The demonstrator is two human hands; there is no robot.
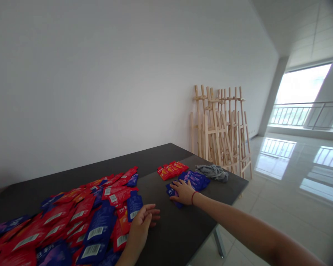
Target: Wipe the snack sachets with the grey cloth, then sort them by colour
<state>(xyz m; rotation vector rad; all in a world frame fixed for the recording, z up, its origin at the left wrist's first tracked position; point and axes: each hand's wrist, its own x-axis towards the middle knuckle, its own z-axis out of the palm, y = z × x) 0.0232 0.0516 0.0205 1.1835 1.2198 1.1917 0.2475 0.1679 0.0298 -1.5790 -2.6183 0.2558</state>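
My right hand point(183, 192), with a thin red cord at the wrist, lies spread and palm down over blue pouches at the near left end of their overlapping row point(195, 180). Part of the pouch beneath it is hidden by the palm. My left hand point(144, 218) is above the table beside the big mixed pile, its fingers loosely stretched and nothing visible in them. Closest to it is a blue pouch point(134, 205) with a barcode label. Red pouches point(84, 208) and blue pouches point(100, 223) lie jumbled in that pile. Behind the blue row sits a row of red pouches point(172, 169).
A crumpled grey cloth point(212, 172) lies near the right edge of the dark table point(166, 236). Several wooden easels point(219, 129) lean against the white wall beyond the table. Glossy floor tiles point(255, 207) and a railing point(308, 114) by the window are to the right.
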